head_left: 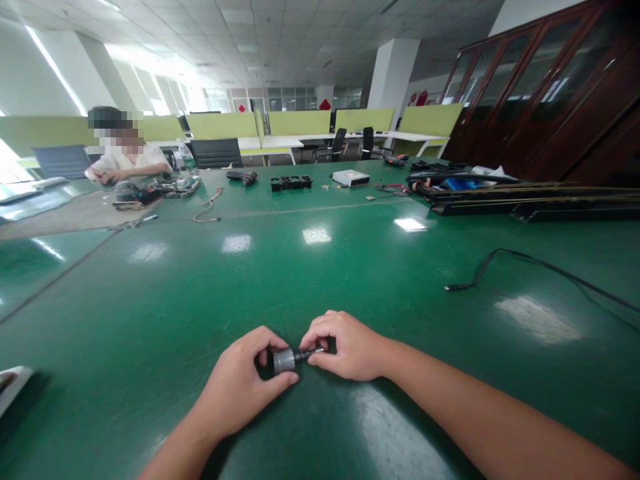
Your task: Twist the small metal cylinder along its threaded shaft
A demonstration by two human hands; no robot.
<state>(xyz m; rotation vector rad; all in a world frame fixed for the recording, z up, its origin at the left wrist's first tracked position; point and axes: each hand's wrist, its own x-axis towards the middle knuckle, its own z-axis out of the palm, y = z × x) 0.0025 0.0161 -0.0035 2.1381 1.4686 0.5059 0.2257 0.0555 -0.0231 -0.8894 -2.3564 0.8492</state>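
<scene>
My left hand (240, 387) is curled around a small grey metal cylinder (283, 361) low in the middle of the view, just above the green table (320, 280). A thin dark shaft (307, 355) sticks out of the cylinder to the right. My right hand (347, 347) pinches the far end of that shaft with closed fingers. Both hands rest on or just over the tabletop, almost touching each other.
A black cable (520, 263) lies on the table to the right. Farther back are a black fan block (291, 182), a grey box (351, 177), a drill (243, 177), long black rails (525, 197) and a seated person (125, 163) at the left. A white object (10, 387) pokes in at the left edge.
</scene>
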